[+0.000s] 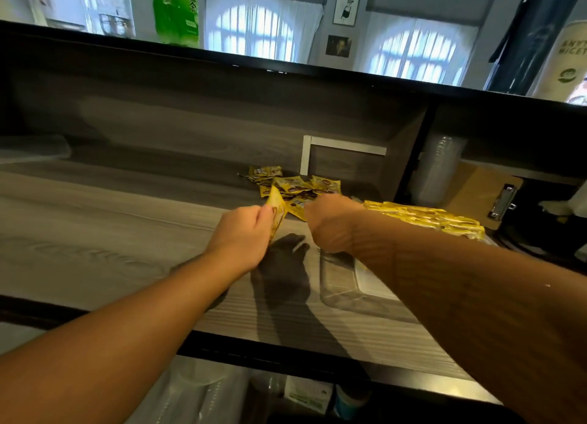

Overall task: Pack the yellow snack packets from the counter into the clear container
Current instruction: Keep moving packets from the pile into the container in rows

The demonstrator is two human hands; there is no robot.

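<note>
A loose pile of yellow snack packets (pixel 293 184) lies on the wooden counter (pixel 127 233) near its back wall. My left hand (pixel 243 236) pinches one yellow packet (pixel 277 212) upright by its edge. My right hand (pixel 330 223) is curled at the near edge of the pile, touching a packet (pixel 297 207); its fingers are hidden, so its grip is unclear. The clear container (pixel 346 287) sits on the counter under my right forearm, with a row of yellow packets (pixel 425 217) standing packed in its far end.
A brown clipboard (pixel 482 198) and a stack of clear cups (pixel 440 169) are at the right behind a black divider. A white frame (pixel 340 147) leans on the back wall. The raised black ledge (pixel 286 71) runs above. Bags and bottles sit under the counter.
</note>
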